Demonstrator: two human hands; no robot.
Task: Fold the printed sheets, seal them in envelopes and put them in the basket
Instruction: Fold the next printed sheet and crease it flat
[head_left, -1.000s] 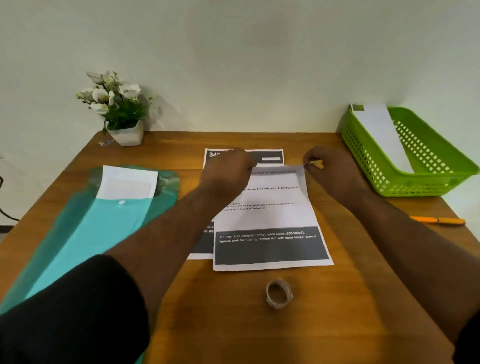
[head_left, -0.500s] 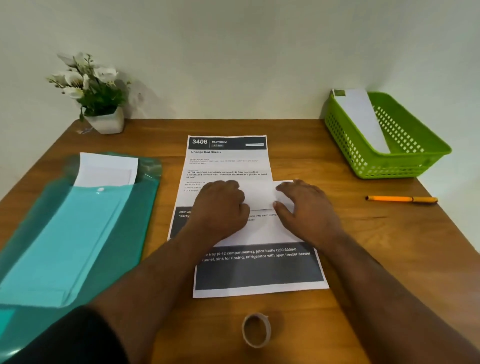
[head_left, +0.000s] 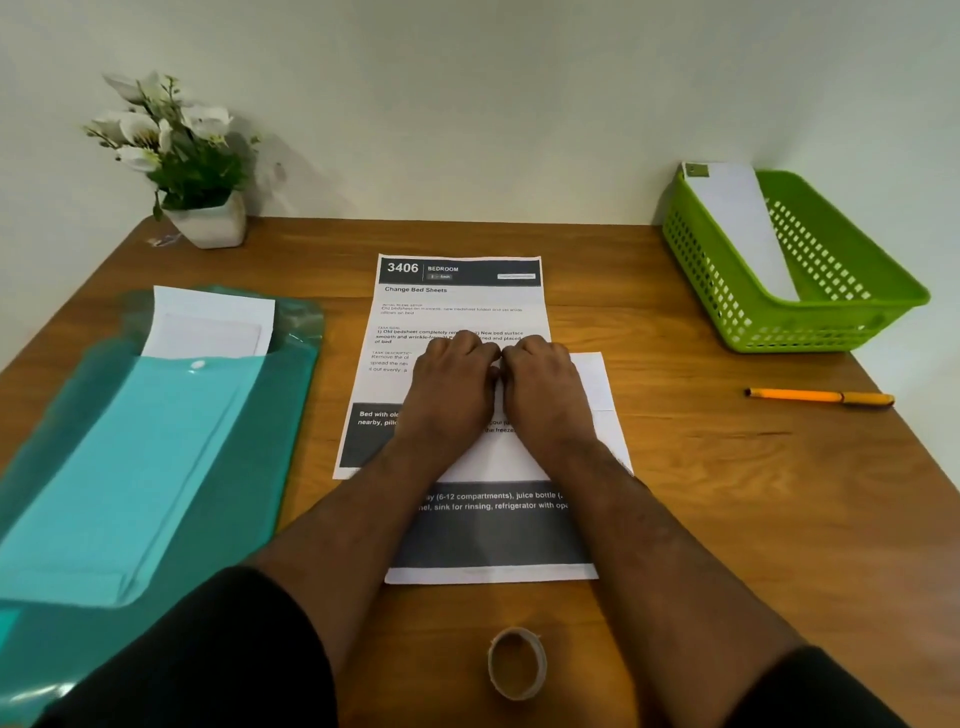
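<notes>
A printed sheet (head_left: 493, 540) lies in front of me with its top part folded down over itself. My left hand (head_left: 449, 379) and my right hand (head_left: 540, 382) press side by side on the fold, fingers curled, knuckles touching. Under it lies a second printed sheet (head_left: 460, 296) headed "3406 Bedroom". A green basket (head_left: 810, 322) stands at the back right with a white envelope (head_left: 737, 223) leaning inside. At the left, white envelopes (head_left: 213, 322) stick out of a teal plastic folder (head_left: 135, 457).
A roll of tape (head_left: 517, 662) stands on the wooden table (head_left: 727, 519) near the front edge. An orange pen (head_left: 821, 397) lies right of the sheets. A white pot of flowers (head_left: 182, 166) sits at the back left against the wall.
My hands brought the sheet's top edge down towards me, folding it over. They then moved together to the middle of the fold and press there.
</notes>
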